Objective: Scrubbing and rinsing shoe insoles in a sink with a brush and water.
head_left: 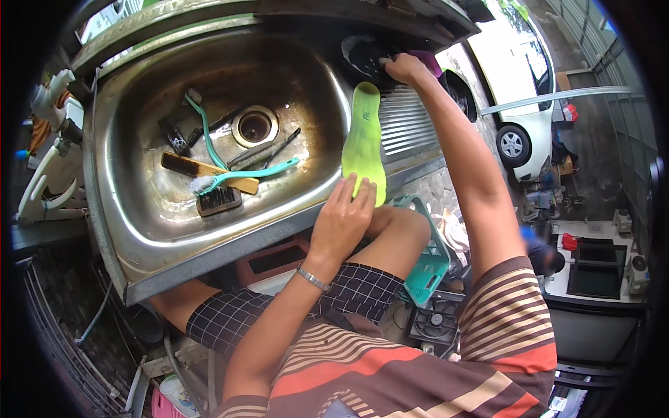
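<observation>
A yellow-green shoe insole (363, 129) lies lengthwise over the sink's right rim, its toe end pointing away from me. My left hand (341, 217), a metal-band watch at its wrist, grips the heel end with the fingers on top; the thumb is hidden. Farther off, my right hand (406, 69) reaches to a dark round basin (364, 58) with whitish suds. Its fingers are closed together at the basin's edge, and what they hold, if anything, I cannot make out.
Several brushes lie in the stained steel sink (139, 230), including a wooden-handled brush (209, 173) and a turquoise brush (258, 172) beside the drain (255, 127). Right of the insole is a ribbed drainboard (408, 122). A green crate (426, 268) stands below, near my knee.
</observation>
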